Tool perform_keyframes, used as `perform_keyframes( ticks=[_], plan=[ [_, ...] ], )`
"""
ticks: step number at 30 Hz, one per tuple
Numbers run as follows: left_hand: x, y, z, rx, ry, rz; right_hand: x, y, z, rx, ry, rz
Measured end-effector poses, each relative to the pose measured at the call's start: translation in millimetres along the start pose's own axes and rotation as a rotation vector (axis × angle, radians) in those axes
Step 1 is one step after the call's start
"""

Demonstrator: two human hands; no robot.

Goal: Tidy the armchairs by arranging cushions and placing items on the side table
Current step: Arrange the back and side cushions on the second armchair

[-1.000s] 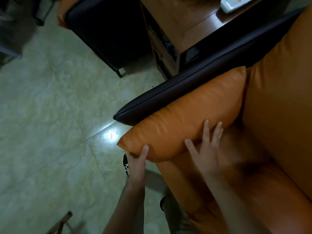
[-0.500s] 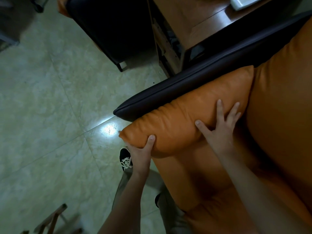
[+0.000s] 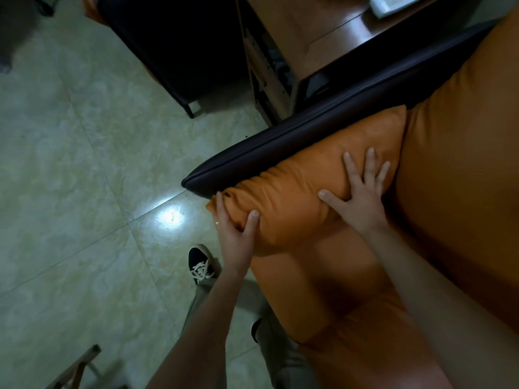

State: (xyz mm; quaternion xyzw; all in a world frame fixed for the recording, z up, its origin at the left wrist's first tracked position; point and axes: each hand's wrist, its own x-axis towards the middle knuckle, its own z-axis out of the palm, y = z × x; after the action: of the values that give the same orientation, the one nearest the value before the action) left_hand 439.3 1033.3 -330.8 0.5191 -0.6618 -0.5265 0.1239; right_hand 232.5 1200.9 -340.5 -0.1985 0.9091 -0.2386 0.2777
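orange cushion [image 3: 309, 192]: smooth leather-like skin, creased, soft sheen. armrest [image 3: 323, 136] beside it: dark glossy leather-like. side table [image 3: 323, 32] behind armrest: polished wood. floor [image 3: 84, 164]: glossy tile.

Green tiled floor [image 3: 70, 164], black sneaker [image 3: 201, 262]

Left hand [image 3: 236, 231], forearm bare and extended, grips the cushion [image 3: 295, 197] at its end, thumb on top, fingers wrapped behind. Right hand [image 3: 362, 197], arm outstretched, presses it with fingers straight and spread.
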Motion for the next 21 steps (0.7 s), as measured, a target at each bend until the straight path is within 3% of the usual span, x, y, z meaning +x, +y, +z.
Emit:
perform_keyframes(
  ticks=[2,4,6,9,11,18,21],
  plan=[
    [-2.3,-3.3,-18.7,0.003,-0.035,-0.036,-5.2,-8.4,-3.6,-0.049,0.009,0.037],
    [-11.8,5.2,-29.1,0.177,0.069,-0.069,-7.9,-21.7,-6.8,-0.099,0.024,0.033],
    [-23.3,22.9,-24.2,0.419,0.147,0.065,-5.7,-33.7,-8.0,-0.154,0.004,-0.015],
    [-32.4,22.0,-2.3,0.764,-0.042,0.322,3.3,-33.8,-7.4,-0.211,0.0,-0.058],
    [-24.3,11.6,7.5,0.909,-0.123,0.345,13.2,-24.0,-12.5,-0.173,0.068,-0.017],
    [-20.5,14.2,4.0,1.049,-0.242,0.419,0.3,-23.0,-24.9,0.109,0.155,0.216],
    [-41.2,25.6,5.7,0.994,-0.403,0.608,-65.4,-12.1,-16.5,0.137,0.17,0.268]
  ],
)
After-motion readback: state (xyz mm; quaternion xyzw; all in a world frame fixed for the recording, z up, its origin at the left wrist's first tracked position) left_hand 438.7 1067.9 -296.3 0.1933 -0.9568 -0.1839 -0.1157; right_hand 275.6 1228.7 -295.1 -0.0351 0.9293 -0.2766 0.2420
